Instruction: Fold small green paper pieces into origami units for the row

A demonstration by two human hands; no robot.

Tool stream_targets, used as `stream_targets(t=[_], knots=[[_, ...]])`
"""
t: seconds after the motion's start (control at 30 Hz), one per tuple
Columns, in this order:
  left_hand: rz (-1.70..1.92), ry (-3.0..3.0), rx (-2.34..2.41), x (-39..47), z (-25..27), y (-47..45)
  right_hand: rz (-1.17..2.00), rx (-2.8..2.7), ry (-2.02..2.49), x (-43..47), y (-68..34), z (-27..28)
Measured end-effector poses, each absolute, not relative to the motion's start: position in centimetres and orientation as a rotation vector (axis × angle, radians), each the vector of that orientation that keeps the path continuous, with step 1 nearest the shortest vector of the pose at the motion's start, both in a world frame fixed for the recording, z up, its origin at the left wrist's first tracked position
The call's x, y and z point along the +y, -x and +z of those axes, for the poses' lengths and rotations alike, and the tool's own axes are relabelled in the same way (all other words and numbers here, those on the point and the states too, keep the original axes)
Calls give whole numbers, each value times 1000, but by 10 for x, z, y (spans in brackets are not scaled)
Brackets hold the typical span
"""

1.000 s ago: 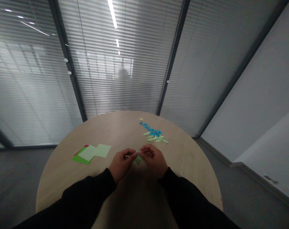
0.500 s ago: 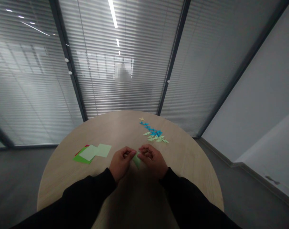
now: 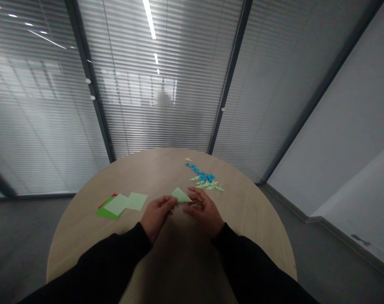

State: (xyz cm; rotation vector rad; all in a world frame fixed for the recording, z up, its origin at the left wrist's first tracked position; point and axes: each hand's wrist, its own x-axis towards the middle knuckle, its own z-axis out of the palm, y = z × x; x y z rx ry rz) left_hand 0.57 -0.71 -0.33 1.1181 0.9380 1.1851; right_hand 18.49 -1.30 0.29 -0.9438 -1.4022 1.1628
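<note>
A light green sheet of paper (image 3: 180, 195), folded into a triangle with its point facing away from me, is held over the near middle of the table. My left hand (image 3: 158, 214) pinches its left corner between thumb and fingers. Beside the right corner, my right hand (image 3: 206, 211) has its thumb and index finger apart, the other fingers loosely curled. That corner reaches its fingers; whether they touch it I cannot tell.
On the round wooden table (image 3: 141, 169), pale green square sheets (image 3: 137, 201) lie left, partly over a brighter green sheet (image 3: 107, 213) with a red edge showing. Blue folded paper stars (image 3: 207, 177), pale green ones (image 3: 211, 185) and a yellow one (image 3: 187, 159) lie back right.
The green paper has turned from pointing down toward me to pointing away, and more of it shows. My left hand has shifted slightly left; the right fingers have opened away from the paper.
</note>
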Motion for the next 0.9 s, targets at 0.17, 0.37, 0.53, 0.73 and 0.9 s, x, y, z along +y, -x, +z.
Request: stream_targets(t=[0.17, 0.37, 0.53, 0.73, 0.9], knots=[[1131, -1031, 810, -9, -4, -8, 1153, -1495, 945, -11, -183, -4], [1093, -1131, 809, -11, -7, -9, 1136, -1468, 1005, -13, -182, -2], [1030, -1230, 794, -12, -5, -9, 1147, -1465, 975, -15, -180, -1], [1025, -1259, 872, -17, 5, -12, 1064, -1336, 958, -15, -179, 0], [1029, -1305, 899, -18, 8, -13, 934, -1519, 1044, -18, -180, 5]])
